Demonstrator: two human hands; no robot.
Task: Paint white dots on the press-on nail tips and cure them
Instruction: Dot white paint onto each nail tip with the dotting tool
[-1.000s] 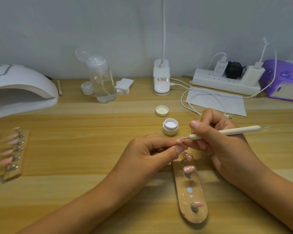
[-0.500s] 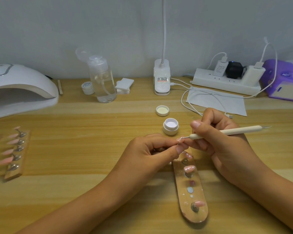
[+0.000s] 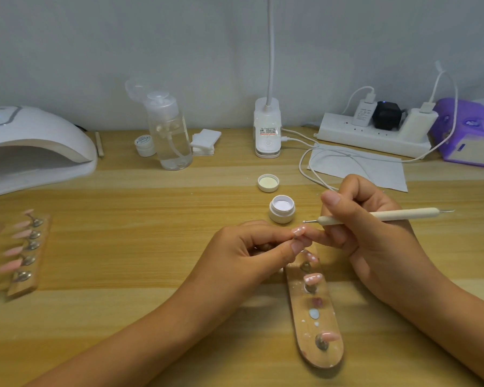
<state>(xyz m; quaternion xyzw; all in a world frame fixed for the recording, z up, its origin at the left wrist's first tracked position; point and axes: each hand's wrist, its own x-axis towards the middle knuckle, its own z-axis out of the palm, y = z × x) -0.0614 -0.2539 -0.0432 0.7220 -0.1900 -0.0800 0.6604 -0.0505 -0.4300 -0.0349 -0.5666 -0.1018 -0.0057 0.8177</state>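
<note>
My left hand [image 3: 252, 252] pinches a pink nail tip [image 3: 298, 231] on its small metal stand; the tip bears white dots. My right hand [image 3: 366, 227] grips a cream dotting tool [image 3: 375, 215], its ball tip hovering just above the nail tip. An open white jar of white gel [image 3: 282, 208] stands right behind the hands, its lid [image 3: 268, 182] further back. Below the hands lies a wooden holder strip [image 3: 316, 311] with dotted pink tips [image 3: 313, 278] on stands. A second holder [image 3: 25, 255] with several pink tips lies at the left. The white curing lamp [image 3: 34, 146] sits at the far left.
At the back stand a clear pump bottle [image 3: 169, 132], a small jar [image 3: 144, 145], white pads [image 3: 206, 141], a desk lamp base [image 3: 267, 132], a power strip [image 3: 375, 132] with cables, a white sheet [image 3: 358, 169] and a purple device [image 3: 470, 135].
The dotting tool's tip has lifted off the nail tip and now hovers just above it; white dots show on the tip. My left hand has barely moved.
</note>
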